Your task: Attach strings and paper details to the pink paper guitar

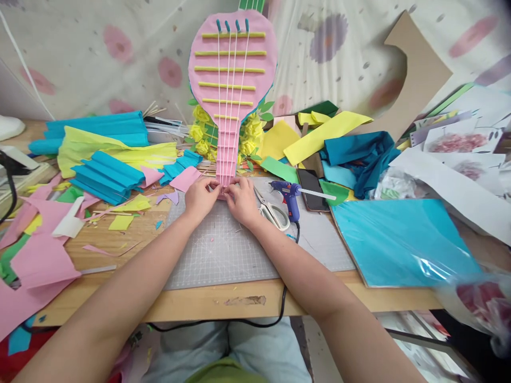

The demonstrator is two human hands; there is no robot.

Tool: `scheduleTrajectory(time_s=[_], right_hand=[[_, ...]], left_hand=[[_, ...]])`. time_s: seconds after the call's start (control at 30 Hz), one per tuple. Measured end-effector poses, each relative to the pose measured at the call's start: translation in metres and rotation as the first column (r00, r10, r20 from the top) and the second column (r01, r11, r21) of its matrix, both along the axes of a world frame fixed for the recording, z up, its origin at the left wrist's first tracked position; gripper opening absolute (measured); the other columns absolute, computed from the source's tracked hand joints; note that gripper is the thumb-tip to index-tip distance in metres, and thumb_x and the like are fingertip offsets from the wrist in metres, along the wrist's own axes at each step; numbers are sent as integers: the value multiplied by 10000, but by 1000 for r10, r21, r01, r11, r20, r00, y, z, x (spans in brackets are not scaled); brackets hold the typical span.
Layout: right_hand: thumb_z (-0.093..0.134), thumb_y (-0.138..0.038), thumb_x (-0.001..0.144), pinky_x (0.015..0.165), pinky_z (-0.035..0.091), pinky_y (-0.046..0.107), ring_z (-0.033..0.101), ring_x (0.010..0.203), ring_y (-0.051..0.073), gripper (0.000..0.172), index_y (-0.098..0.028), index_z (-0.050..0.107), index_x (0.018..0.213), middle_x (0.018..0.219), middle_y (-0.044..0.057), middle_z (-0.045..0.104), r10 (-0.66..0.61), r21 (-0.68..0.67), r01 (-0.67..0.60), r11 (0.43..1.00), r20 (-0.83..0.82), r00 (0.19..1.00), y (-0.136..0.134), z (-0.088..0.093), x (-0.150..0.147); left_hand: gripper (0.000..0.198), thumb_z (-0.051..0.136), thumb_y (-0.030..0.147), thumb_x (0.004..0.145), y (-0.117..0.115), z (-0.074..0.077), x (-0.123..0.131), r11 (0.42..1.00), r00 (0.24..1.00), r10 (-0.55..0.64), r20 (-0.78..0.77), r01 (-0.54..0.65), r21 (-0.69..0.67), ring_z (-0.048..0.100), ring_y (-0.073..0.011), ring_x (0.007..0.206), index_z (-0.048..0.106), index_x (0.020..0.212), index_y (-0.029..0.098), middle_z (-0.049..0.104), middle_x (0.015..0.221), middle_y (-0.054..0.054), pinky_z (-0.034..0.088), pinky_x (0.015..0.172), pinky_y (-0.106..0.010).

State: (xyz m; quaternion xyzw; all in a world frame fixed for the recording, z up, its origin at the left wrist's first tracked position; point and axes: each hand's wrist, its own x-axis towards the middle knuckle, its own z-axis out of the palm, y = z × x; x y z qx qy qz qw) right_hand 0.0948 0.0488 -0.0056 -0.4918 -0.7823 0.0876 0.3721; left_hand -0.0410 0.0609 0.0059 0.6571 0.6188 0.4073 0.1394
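A pink paper-covered guitar model (203, 78) stands upright, its neck pointing down to the grey cutting mat (223, 250). Yellow strips cross its face, white strings run along it, and short blue pegs sit near the top. At the lower end of the neck, my left hand (203, 198) pinches from the left side. My right hand (241, 199) closes on the same end from the right, fingertips almost meeting the left ones. The exact contact under the fingers is hidden. Just right of my right hand lie white-handled scissors (275, 216) and a blue glue gun (290, 198) with a glue stick.
Pink paper scraps (43, 255) and folded blue crepe paper (106, 178) cover the left side. Yellow paper flowers (253, 130) stand behind the neck. A dark phone (313, 189) and a blue sheet-covered board (403, 242) lie right. The glue gun's cord (283, 298) hangs over the table's front edge.
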Motion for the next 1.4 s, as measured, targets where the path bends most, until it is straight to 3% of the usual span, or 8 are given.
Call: scheduleTrajectory(time_s=[0.13, 0.23, 0.33, 0.53, 0.77, 1.1, 1.3, 1.4], right_hand=[[477, -214, 825, 941, 313, 451, 343, 1025, 259, 155, -188, 629, 808, 1012, 110, 474, -1, 13, 0, 1000, 29, 1000, -1, 2, 0], [487, -227, 825, 907, 328, 447, 355, 1006, 261, 150, -206, 635, 812, 995, 102, 482, -24, 52, 21, 998, 60, 998, -1, 2, 0], [468, -240, 840, 881, 334, 438, 356, 1001, 262, 173, -201, 636, 829, 991, 105, 492, -8, 72, 0, 997, 111, 994, -1, 2, -1], [427, -206, 854, 849, 360, 377, 391, 925, 220, 204, -188, 630, 835, 960, 95, 498, 131, 18, -134, 991, 123, 984, 4, 0, -1], [429, -193, 856, 819, 343, 364, 409, 940, 221, 192, -179, 620, 860, 1032, 92, 535, 115, 24, -120, 992, 164, 980, 7, -3, -1], [372, -257, 903, 790, 337, 362, 447, 955, 221, 254, -180, 614, 920, 1086, 95, 567, 31, 121, -79, 990, 357, 934, 4, -1, -3], [386, -234, 902, 790, 389, 302, 473, 1018, 194, 231, -179, 574, 1025, 1192, 78, 552, 185, 140, -279, 950, 466, 865, 23, 9, 1], [417, -254, 894, 737, 393, 283, 518, 949, 184, 202, -172, 567, 1000, 1083, 73, 603, 257, 80, -341, 937, 506, 824, 31, 14, 3]], left_hand=[[195, 580, 367, 719, 0, 1, -5, 999, 999, 39, 18, -38, -26, 544, -134, 645, 625, 714, 178, 636, 707, -15, 398, 618, -251], [214, 611, 394, 694, 2, -2, -7, 992, 1000, 1, 29, 3, -129, 571, -150, 639, 648, 694, 183, 659, 692, -23, 406, 601, -265], [199, 606, 365, 701, 5, -7, -7, 987, 994, -49, 102, 64, -147, 590, -156, 644, 669, 718, 177, 680, 723, -38, 429, 613, -275], [193, 597, 339, 689, 11, -19, -10, 988, 977, -84, 198, 107, -110, 585, -144, 621, 651, 717, 156, 668, 696, -38, 452, 616, -271], [153, 586, 297, 697, 15, -24, -15, 986, 970, -154, 189, 163, -30, 589, -144, 671, 631, 713, 152, 657, 719, -36, 459, 667, -270], [119, 583, 258, 695, 8, -18, -11, 993, 990, -116, 81, 115, 17, 588, -153, 694, 644, 719, 160, 663, 752, -38, 452, 665, -273], [139, 595, 233, 650, 5, -16, -12, 994, 988, -90, 123, 96, -43, 592, -153, 663, 666, 742, 156, 671, 745, -34, 445, 651, -276], [149, 602, 237, 633, 4, -17, -11, 990, 987, -52, 153, 70, -118, 574, -151, 621, 674, 735, 156, 658, 684, -27, 431, 610, -273]])
